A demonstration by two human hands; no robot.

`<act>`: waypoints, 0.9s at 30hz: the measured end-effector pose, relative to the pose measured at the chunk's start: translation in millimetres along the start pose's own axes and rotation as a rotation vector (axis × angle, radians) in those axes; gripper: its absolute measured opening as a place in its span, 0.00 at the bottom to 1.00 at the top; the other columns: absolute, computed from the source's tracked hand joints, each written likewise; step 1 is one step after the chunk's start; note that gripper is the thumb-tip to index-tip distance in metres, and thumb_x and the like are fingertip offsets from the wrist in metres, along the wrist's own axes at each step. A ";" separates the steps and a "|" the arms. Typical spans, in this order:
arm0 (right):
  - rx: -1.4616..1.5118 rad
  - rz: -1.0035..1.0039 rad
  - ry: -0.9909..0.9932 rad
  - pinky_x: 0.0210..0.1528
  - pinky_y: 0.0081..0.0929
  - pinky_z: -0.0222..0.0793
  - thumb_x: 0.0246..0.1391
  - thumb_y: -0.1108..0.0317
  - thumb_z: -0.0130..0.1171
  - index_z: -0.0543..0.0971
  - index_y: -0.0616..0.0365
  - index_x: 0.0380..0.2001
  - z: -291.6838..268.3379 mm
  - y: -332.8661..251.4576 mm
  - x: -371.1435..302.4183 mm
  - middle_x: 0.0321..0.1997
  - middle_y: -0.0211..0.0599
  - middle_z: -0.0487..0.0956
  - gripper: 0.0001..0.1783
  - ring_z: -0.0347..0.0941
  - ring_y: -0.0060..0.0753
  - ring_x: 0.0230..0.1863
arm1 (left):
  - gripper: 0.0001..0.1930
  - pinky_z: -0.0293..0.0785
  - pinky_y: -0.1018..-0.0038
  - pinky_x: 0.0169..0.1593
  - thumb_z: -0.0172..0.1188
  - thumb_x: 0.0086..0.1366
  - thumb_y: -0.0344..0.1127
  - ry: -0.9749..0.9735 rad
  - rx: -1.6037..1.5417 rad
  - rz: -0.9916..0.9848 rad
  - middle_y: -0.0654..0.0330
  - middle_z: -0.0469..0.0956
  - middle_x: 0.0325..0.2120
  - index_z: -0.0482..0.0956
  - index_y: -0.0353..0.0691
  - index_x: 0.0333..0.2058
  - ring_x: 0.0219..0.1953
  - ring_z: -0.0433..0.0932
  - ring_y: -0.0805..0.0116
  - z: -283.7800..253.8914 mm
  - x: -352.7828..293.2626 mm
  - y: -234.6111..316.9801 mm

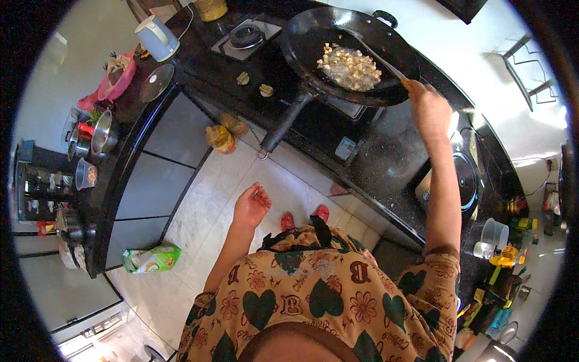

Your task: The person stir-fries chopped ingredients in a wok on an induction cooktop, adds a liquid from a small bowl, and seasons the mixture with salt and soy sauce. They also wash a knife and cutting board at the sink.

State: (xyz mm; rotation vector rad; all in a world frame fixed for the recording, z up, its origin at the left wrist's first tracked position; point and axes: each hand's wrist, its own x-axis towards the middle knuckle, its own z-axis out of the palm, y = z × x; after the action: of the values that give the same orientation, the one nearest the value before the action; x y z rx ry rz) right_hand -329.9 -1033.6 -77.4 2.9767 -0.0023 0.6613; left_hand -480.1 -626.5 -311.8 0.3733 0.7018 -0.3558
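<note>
My right hand [432, 111] is closed round the wooden end of a long-handled wok spatula [379, 55]. Its metal shaft slants across the inside of a big dark wok [298, 45], toward the far wall. Small pale diced pieces of food [350, 68] lie in bubbling oil at the wok's bottom. The wok's long handle [287, 125] points toward me, beyond the counter edge. My left hand [252, 205] hangs over the floor with palm up, fingers loosely curled and nothing in it.
Left of the wok is a second burner [246, 37], with two small greenish pieces [266, 90] near it. A kettle [157, 38], a glass lid [157, 83] and a pink basin [118, 77] stand on the left counter. An induction cooker [461, 181] lies at right. A green bag [152, 259] rests on the floor.
</note>
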 end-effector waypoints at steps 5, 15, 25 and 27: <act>-0.163 -0.131 -0.065 0.31 0.39 0.75 0.56 0.66 0.53 0.78 0.38 0.48 3.0 -5.9 -11.7 0.32 0.37 0.78 0.16 0.78 0.45 0.29 | 0.04 0.73 0.70 0.35 0.58 0.63 0.34 -0.012 -0.013 -0.023 0.65 0.76 0.26 0.76 0.45 0.36 0.29 0.74 0.70 -0.6 0.8 0.5; 0.101 0.056 -0.094 0.33 0.41 0.74 0.58 0.59 0.55 0.81 0.47 0.43 -57.6 50.7 -57.5 0.36 0.42 0.82 0.13 0.78 0.49 0.32 | 0.04 0.74 0.68 0.36 0.57 0.63 0.33 -0.024 -0.016 -0.024 0.63 0.78 0.27 0.77 0.43 0.35 0.29 0.75 0.67 -12.3 -0.5 3.0; 0.257 0.135 -0.116 0.37 0.34 0.73 0.56 0.64 0.57 0.82 0.49 0.43 -78.6 28.2 -84.5 0.35 0.44 0.82 0.12 0.79 0.47 0.34 | 0.03 0.75 0.69 0.36 0.57 0.63 0.33 -0.044 0.051 -0.101 0.65 0.77 0.27 0.77 0.44 0.35 0.29 0.76 0.68 -1.7 12.0 -1.2; 0.226 0.096 -0.068 0.37 0.34 0.73 0.57 0.64 0.57 0.82 0.49 0.44 -81.0 24.4 -88.2 0.36 0.42 0.82 0.12 0.79 0.47 0.34 | 0.03 0.74 0.69 0.36 0.57 0.63 0.33 -0.019 0.045 -0.111 0.65 0.77 0.27 0.77 0.45 0.36 0.29 0.76 0.69 -2.4 11.9 -2.2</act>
State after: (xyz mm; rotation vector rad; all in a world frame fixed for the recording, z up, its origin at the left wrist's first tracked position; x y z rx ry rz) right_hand -444.5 -1052.2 -39.4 3.2329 -0.0808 0.6078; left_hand -473.9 -629.5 -322.0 0.3746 0.6986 -0.4801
